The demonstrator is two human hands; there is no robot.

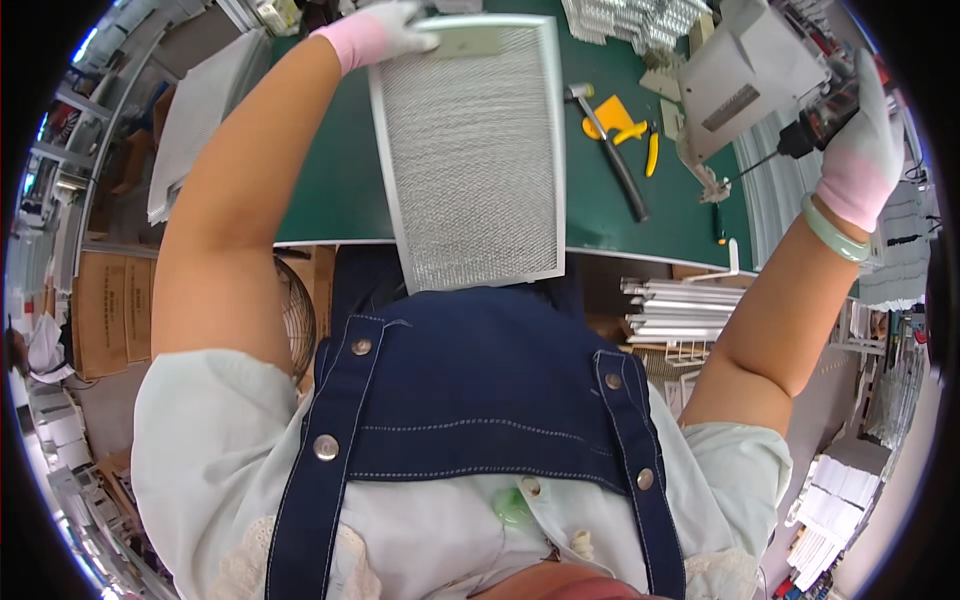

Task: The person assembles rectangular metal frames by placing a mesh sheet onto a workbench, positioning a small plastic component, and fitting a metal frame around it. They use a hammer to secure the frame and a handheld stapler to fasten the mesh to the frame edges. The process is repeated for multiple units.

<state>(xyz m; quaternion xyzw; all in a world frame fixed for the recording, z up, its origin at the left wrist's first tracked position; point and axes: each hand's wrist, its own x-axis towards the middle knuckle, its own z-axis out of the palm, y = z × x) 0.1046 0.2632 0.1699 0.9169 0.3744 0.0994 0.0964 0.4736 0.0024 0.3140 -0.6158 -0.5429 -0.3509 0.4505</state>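
My left hand [385,35], in a white and pink glove, grips the far left corner of a framed metal mesh filter panel [470,150]. The panel has a silver frame and a pale strip [470,41] near its far end. It lies partly on the green table, with its near end over the table edge against my apron. My right hand [865,150], also gloved, is wrapped round a dark power screwdriver [825,118] at the right. Its long thin bit points down and left, its tip close to a small metal outlet on a light grey box-shaped machine [745,85].
Right of the panel lie a hammer [615,160], yellow-handled pliers [640,135] and an orange piece [608,115] on the green table [330,190]. Stacked metal mesh [640,20] stands at the back. Metal strips [685,310] sit below the table edge; a fan [295,315] stands left.
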